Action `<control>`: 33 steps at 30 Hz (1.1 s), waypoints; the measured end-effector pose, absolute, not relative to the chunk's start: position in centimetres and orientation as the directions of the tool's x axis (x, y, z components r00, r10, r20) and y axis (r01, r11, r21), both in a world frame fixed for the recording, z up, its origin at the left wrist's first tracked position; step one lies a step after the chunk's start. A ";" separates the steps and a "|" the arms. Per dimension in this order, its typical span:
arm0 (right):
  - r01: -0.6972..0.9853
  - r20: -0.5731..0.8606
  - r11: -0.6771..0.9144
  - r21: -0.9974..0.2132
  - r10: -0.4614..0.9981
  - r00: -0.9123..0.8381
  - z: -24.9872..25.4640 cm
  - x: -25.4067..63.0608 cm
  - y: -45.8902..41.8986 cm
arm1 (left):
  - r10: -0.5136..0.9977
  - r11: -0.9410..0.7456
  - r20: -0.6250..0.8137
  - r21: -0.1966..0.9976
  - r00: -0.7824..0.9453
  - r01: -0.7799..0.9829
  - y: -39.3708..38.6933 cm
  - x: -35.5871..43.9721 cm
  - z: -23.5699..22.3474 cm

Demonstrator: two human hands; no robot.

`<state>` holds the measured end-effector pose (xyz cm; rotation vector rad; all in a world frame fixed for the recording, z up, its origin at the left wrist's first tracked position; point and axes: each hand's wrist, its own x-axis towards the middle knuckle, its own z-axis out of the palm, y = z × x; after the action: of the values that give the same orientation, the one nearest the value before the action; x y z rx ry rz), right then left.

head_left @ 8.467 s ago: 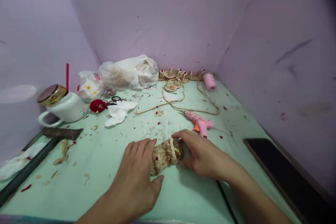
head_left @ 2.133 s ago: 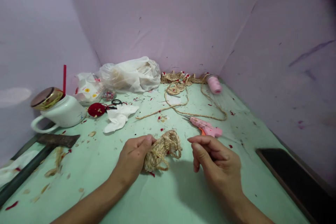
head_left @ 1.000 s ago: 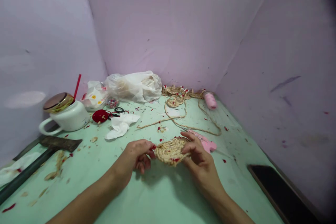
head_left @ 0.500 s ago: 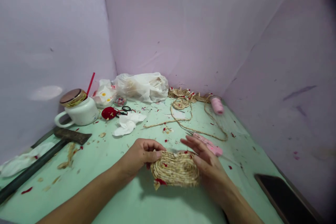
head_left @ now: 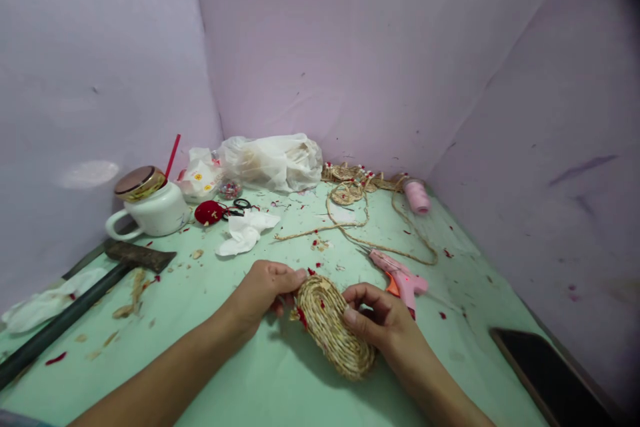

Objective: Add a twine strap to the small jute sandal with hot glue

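An oval coil of braided straw rope (head_left: 333, 327), dotted with red bits, is tilted above the green tabletop between my hands. My left hand (head_left: 265, 290) pinches its upper left end with thumb and fingers, beside a red scrap on the rim. On the right edge, my right hand (head_left: 380, 320) grips the coil with thumb on top and fingers curled behind. A pink glue gun (head_left: 403, 278) with an orange trigger lies just beyond my right hand. Behind it, a loose length of straw rope (head_left: 390, 251) loops over the table.
A hammer (head_left: 143, 255), white mug (head_left: 160, 212), red pincushion-like ball (head_left: 209, 212), scissors (head_left: 242, 204) and crumpled tissue (head_left: 245, 233) occupy the left. Along the back are a plastic bag (head_left: 280, 163), small straw coils (head_left: 345, 192) and pink thread spool (head_left: 417, 198). A phone (head_left: 545, 373) lies right.
The straw coil has turned from lying crosswise to slanting down toward the right. My right hand, formerly with fingers spread, has closed on its right edge, uncovering the glue gun.
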<state>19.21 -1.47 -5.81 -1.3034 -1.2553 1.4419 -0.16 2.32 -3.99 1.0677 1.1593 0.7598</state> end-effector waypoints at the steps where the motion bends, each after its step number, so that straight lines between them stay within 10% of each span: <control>1: 0.062 -0.176 -0.168 -0.984 0.974 -0.146 -5.9 19.2 -1.4 | 0.901 0.329 -0.336 0.942 0.274 0.074 2.3 -0.1 -4.0; 15: 0.137 -0.022 0.001 -0.991 0.987 -0.162 -4.5 18.2 -1.6 | 0.897 0.212 -0.248 0.968 0.365 0.135 0.8 1.1 -2.9; 33: -0.132 -0.223 -0.248 -0.960 0.958 -0.178 -4.4 17.6 -1.9 | 0.885 0.238 -0.233 0.970 0.402 0.037 0.2 1.9 -2.7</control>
<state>17.56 -1.85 -4.37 -1.1816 -1.0867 1.5755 1.91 0.19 -2.68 1.1903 0.9973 0.7377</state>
